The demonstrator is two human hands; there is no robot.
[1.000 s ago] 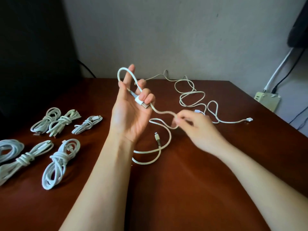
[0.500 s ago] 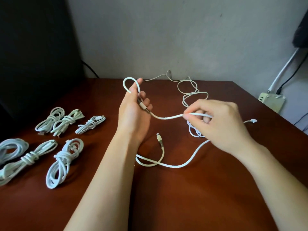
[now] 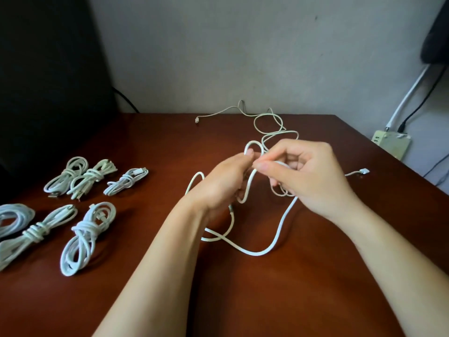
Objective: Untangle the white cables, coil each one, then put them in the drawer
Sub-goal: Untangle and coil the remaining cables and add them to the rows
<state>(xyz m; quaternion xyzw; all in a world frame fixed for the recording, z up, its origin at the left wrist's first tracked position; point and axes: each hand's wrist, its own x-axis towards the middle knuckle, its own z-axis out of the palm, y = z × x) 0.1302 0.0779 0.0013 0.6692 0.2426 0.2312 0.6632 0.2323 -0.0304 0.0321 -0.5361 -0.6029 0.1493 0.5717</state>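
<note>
**Coiling one cable, mid-frame.**
The left hand (image 3: 218,183) gripped the cable (image 3: 281,224) where it was wound; the right hand (image 3: 308,176) pinched it alongside, slack lying on the table (image 3: 243,300) below. Equal turns under light tension would probably serve best.

I see one white cable (image 3: 281,222) held up, small loops pinched betw. left hand (image 3: 218,186) & right hand (image 3: 313,176); its slack droops in a wide curve below them. 2nd cable (image 3: 267,114) lies loose & squiggly farther back, uncoiled. Six wrapped bundles (image 3: 85,229) sit in 2 rows at left, well apart from both
</note>
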